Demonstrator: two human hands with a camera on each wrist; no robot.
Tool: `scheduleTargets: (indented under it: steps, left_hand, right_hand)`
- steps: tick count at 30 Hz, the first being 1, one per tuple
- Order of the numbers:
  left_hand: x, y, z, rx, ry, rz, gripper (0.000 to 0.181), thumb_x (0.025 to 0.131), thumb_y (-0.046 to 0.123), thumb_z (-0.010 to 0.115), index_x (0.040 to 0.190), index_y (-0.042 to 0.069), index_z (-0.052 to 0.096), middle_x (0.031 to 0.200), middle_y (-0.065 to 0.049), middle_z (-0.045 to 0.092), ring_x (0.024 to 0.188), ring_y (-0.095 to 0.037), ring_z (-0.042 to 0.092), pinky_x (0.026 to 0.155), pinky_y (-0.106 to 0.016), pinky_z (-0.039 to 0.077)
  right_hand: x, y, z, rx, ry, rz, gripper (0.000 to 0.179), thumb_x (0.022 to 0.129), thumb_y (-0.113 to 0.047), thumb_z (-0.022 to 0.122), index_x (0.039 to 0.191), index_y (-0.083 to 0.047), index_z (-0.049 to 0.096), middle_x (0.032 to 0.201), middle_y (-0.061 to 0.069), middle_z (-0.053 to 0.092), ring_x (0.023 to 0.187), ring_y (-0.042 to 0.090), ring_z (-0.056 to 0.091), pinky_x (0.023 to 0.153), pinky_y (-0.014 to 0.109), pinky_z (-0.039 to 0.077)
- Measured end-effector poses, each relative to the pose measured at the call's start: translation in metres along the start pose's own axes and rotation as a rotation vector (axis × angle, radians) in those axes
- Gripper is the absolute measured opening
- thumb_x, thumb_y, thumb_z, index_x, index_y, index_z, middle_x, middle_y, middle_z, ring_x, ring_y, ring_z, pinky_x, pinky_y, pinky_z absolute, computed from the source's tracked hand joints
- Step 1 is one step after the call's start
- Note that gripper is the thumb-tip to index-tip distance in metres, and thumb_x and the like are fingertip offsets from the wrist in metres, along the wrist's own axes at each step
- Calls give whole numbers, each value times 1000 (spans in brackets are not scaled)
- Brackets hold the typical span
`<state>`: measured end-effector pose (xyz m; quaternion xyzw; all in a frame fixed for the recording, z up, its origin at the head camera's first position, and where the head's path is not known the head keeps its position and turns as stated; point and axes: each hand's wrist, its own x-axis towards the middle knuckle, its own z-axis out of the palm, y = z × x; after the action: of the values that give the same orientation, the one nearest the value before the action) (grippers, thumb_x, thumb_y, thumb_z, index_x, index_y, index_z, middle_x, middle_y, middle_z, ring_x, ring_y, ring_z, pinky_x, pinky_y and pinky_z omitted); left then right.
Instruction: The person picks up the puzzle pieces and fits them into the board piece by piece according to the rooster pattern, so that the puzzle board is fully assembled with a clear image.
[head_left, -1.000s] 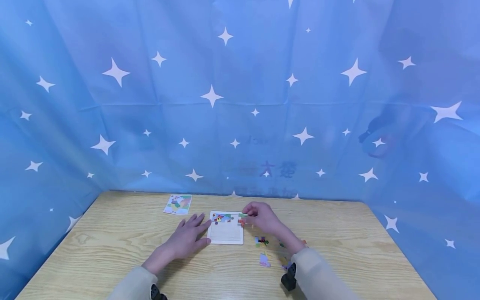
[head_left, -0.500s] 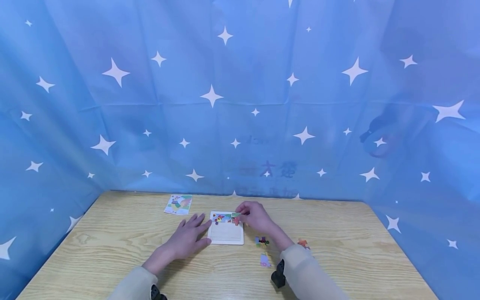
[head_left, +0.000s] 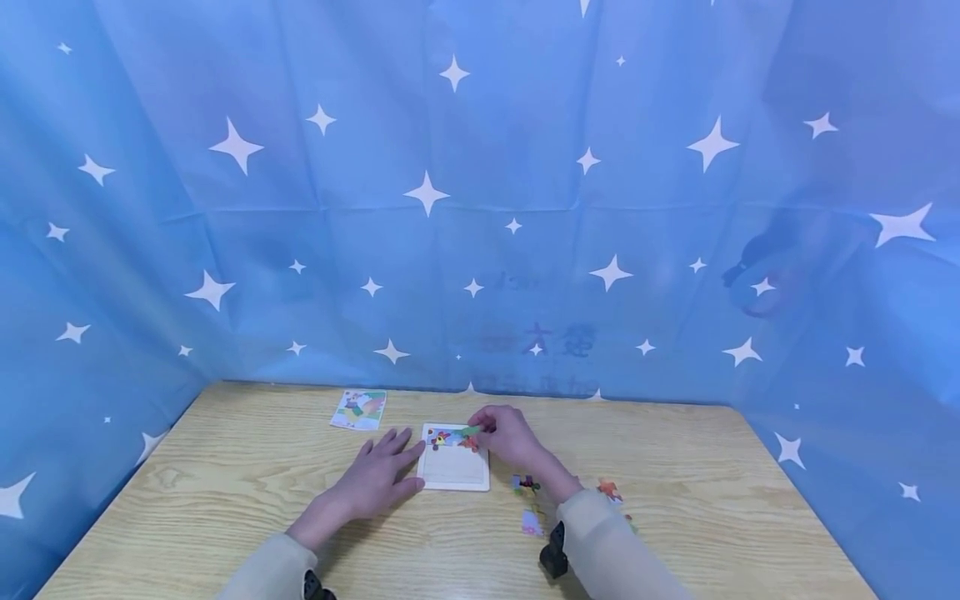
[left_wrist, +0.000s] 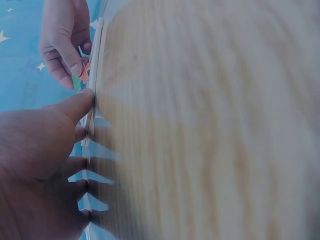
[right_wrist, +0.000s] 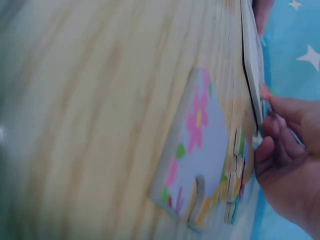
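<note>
A white puzzle tray (head_left: pixel 453 483) lies on the wooden table, with colourful joined puzzle pieces (head_left: pixel 441 437) along its top row. My left hand (head_left: pixel 378 477) lies spread at the tray's left side, its thumb and forefinger right at the edge. In the left wrist view its straight fingertips (left_wrist: pixel 87 187) rest on the tabletop. Over the tray's top right corner, my right hand (head_left: pixel 510 437) pinches a green and orange-red puzzle piece (head_left: pixel 470 432) between thumb and fingers. That piece (left_wrist: pixel 84 74) appears tilted in the left wrist view, partly covered by the fingers.
Loose puzzle pieces lie right of the tray: a lilac one with a pink flower (right_wrist: pixel 197 117), a dark multicoloured one (head_left: pixel 522 482) and an orange one (head_left: pixel 608 488). My right forearm hides part of this group. A picture card (head_left: pixel 359 410) lies at the back left, before a blue starry curtain (head_left: pixel 480 208).
My right hand has moved left with the puzzle piece, from the tray's right edge to the end of the top row. The left hand has stayed in place.
</note>
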<state>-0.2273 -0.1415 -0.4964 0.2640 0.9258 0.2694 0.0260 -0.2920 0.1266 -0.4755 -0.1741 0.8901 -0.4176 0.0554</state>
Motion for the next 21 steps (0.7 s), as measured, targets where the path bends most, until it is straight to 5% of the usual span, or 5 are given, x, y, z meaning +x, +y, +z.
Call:
scheduleTargets:
  steps: [7,21]
  left_hand:
    - [0,-1,1,0,0,-1,59,103,35,62,153,4,49,160,-28,33,148,-52,24,111,-76,17]
    - [0,-1,2,11,9,7,59,103,34,62,152,4,49,160,-28,34,147,-52,25,111,-76,18]
  right_hand:
    - [-1,0,-1,79,18,49,12,96,-3,68,106,-5,75,92,1,68,82,15,63,68,31,54]
    - [-2,5,-1,-24,-23,2,16,96,-3,71,111,-5,73,96,1,66,86,15,59,69,31,52]
